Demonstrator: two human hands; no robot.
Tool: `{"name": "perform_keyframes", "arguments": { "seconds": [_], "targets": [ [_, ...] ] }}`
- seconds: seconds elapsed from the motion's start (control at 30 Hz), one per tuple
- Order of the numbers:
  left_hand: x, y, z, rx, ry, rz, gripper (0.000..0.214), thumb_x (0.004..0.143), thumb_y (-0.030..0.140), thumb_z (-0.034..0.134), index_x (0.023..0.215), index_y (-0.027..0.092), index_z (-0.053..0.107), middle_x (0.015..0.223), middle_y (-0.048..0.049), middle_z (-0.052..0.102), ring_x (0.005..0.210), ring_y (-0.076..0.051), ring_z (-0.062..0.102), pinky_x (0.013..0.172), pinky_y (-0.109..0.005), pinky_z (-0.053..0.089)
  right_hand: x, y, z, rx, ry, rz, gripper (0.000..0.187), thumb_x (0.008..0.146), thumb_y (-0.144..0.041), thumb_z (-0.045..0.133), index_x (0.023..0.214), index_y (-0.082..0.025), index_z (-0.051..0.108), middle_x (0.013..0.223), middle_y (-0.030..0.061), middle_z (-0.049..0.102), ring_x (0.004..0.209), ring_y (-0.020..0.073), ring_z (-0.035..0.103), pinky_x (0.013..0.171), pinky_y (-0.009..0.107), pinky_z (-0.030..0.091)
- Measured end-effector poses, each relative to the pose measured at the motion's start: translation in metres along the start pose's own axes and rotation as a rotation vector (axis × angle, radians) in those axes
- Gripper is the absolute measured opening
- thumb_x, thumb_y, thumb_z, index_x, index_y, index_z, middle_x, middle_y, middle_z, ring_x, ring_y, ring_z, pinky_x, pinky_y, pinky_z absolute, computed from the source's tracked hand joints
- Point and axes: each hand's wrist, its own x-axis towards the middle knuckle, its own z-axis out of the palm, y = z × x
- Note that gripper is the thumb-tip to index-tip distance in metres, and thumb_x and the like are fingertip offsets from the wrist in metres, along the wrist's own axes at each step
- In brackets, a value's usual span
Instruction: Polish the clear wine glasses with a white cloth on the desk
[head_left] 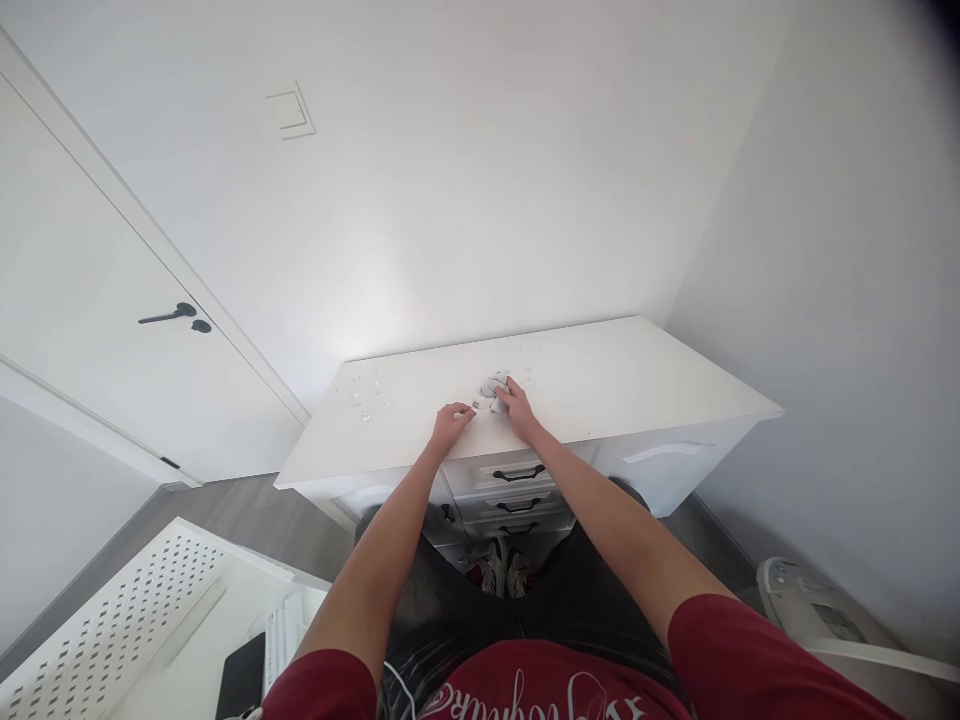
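In the head view, my right hand point(516, 412) is closed on a crumpled light grey cloth point(495, 385) with darker edges, just above the white cabinet top point(600, 375). My left hand point(448, 428) is beside it, with thumb and forefinger pinched together. At those fingertips shows a tiny greyish piece, too small to name. Several small clear pieces point(366, 415) lie scattered on the left part of the top. A few more faint marks or clear bits sit behind the cloth, near the back edge.
Below the top are drawers with black handles point(519, 473). A white door with a black lever handle point(169, 314) stands left. Behind me on the left is a white perforated panel point(127, 610); at lower right stands a beige appliance point(814, 605). A white wall rises behind the cabinet.
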Motion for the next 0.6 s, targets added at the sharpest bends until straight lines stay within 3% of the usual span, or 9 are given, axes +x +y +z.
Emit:
{"name": "perform_keyframes", "arguments": {
  "seconds": [0.2, 0.37, 0.5, 0.6],
  "targets": [
    [-0.0011, -0.0006, 0.0027, -0.056, -0.064, -0.061, 0.029, 0.086, 0.045, 0.058, 0.087, 0.018, 0.068, 0.064, -0.0017, 0.068, 0.068, -0.018, 0.061, 0.072, -0.030, 0.044, 0.0026, 0.0052, -0.0010, -0.259, 0.064, -0.114, 0.034, 0.091, -0.046, 0.053, 0.114, -0.023, 0.063, 0.108, 0.0046, 0.066, 0.098, 0.0199, 0.059, 0.089, 0.036, 0.051],
    [-0.0011, 0.0001, 0.0018, -0.061, -0.052, -0.056, 0.027, 0.086, 0.044, 0.057, 0.081, 0.018, 0.065, 0.063, -0.0011, 0.066, 0.066, -0.017, 0.060, 0.071, -0.029, 0.043, 0.0005, 0.0023, -0.0001, -0.478, 0.063, -0.364, 0.042, 0.098, -0.043, 0.043, 0.134, -0.026, 0.056, 0.139, 0.0089, 0.054, 0.126, 0.0254, 0.050, 0.109, 0.044, 0.041],
    [0.0001, -0.0012, 0.0024, -0.063, -0.066, -0.052, 0.029, 0.085, 0.045, 0.056, 0.077, 0.019, 0.064, 0.061, -0.0003, 0.063, 0.064, -0.016, 0.057, 0.070, -0.029, 0.043, -0.0017, 0.0011, 0.0004, -0.614, 0.047, -0.458, 0.041, 0.100, -0.035, 0.038, 0.137, -0.029, 0.056, 0.147, 0.0061, 0.047, 0.131, 0.0252, 0.045, 0.111, 0.046, 0.039],
    [0.0016, -0.0042, 0.0032, -0.092, -0.072, -0.083, 0.027, 0.083, 0.044, 0.055, 0.075, 0.019, 0.063, 0.058, 0.0004, 0.061, 0.060, -0.015, 0.055, 0.069, -0.029, 0.042, -0.0019, 0.0051, 0.0016, -0.683, -0.040, -0.501, 0.039, 0.099, -0.024, 0.036, 0.124, -0.029, 0.066, 0.141, 0.0041, 0.054, 0.120, 0.0241, 0.051, 0.103, 0.046, 0.042]
  ]
}}
